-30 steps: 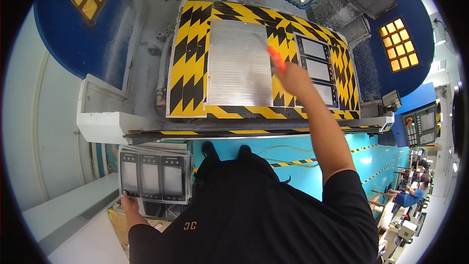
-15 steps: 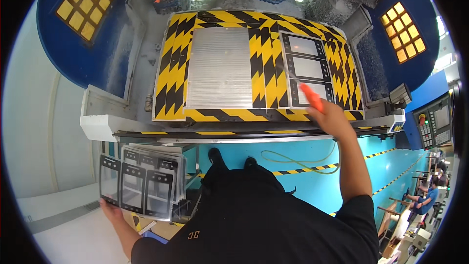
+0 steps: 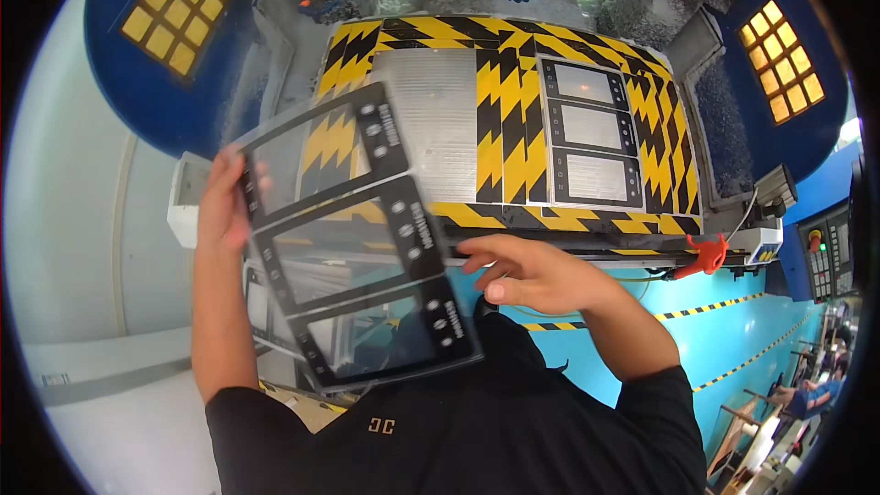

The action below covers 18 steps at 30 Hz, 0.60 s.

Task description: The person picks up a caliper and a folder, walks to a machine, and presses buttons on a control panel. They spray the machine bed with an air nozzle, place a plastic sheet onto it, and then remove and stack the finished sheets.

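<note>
Machine (image 3: 720, 64): blue, with yellow barred windows (image 3: 158, 39), rising beyond my left grip (image 3: 223, 202) and my right grip (image 3: 550, 280).
Floor (image 3: 701, 339): turquoise with yellow-and-black stripes, below my right grip and off to its right.
Bed (image 3: 506, 142): inside the machine, beyond both grips, covered in jagged yellow-and-black tape.
Held sheet (image 3: 339, 198): clear, three black-framed panes in a row; raised and slanted between my grips, left edge in the left one, right edge just beside the right one.
Plate (image 3: 445, 128): silver, finely ridged, set on the bed beyond and between my grips; the held sheet hides part of its left side.
Laid sheet (image 3: 589, 125): the same three-pane pattern, flat on the bed, beyond my right grip and well apart from it.
Stack (image 3: 259, 307): more sheets, on the near side of my left grip, partly seen through the held sheet.
Control panel (image 3: 830, 252): far to the right of my right grip.
Left grip: grasping the held sheet by its left edge, near the upper corner.
Right grip: released, fingers loosely bent toward the held sheet; whether they touch it I cannot tell.
Air gun (image 3: 701, 258): orange-red, at the machine's front ledge, right of my right grip and apart from it.
</note>
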Each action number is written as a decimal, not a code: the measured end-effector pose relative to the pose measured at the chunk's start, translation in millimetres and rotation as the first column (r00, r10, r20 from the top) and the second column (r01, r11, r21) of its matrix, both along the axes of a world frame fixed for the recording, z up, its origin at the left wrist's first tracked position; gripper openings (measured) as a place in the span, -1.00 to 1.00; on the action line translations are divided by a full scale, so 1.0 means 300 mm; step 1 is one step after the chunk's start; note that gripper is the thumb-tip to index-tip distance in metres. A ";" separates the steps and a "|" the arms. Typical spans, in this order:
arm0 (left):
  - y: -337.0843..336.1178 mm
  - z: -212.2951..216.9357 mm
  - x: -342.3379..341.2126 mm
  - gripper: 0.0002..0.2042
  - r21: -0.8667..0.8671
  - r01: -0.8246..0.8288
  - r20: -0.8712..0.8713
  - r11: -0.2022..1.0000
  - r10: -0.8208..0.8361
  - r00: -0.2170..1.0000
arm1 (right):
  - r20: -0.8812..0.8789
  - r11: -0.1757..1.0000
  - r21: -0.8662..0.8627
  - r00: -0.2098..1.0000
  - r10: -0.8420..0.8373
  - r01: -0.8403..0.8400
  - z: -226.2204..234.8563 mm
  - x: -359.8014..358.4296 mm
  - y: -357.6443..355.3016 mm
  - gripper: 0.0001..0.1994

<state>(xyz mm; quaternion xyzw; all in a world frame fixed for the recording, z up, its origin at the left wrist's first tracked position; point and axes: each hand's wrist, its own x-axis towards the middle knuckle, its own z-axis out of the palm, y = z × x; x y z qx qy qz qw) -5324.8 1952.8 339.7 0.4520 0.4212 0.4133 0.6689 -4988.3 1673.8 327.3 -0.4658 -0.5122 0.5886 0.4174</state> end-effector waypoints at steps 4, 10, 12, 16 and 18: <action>0.176 -0.051 0.237 -0.71 -0.113 0.152 0.095 0.982 -0.141 0.985 | -0.326 0.929 -0.365 0.925 -0.194 0.066 -0.104 0.039 0.145 -0.73; 0.382 -0.193 0.328 -0.43 0.173 0.359 -0.358 0.917 -0.281 0.890 | -0.194 0.788 -0.498 0.839 -0.509 0.363 -0.171 0.214 0.357 -0.73; 0.383 -0.251 0.307 -0.36 0.273 0.618 -0.596 0.738 -0.375 0.710 | -0.174 0.797 -0.475 0.848 -0.500 0.373 -0.216 0.251 0.435 -0.77; 0.333 -0.362 0.293 -0.24 0.180 0.958 -0.945 0.222 -0.231 0.231 | -0.190 0.805 -0.496 0.863 -0.468 0.327 -0.345 0.263 0.530 -0.80; 0.308 -0.390 0.278 -0.20 0.141 0.968 -0.958 0.209 -0.217 0.187 | -0.109 0.756 -0.539 0.859 -0.500 0.371 -0.396 0.255 0.548 -0.82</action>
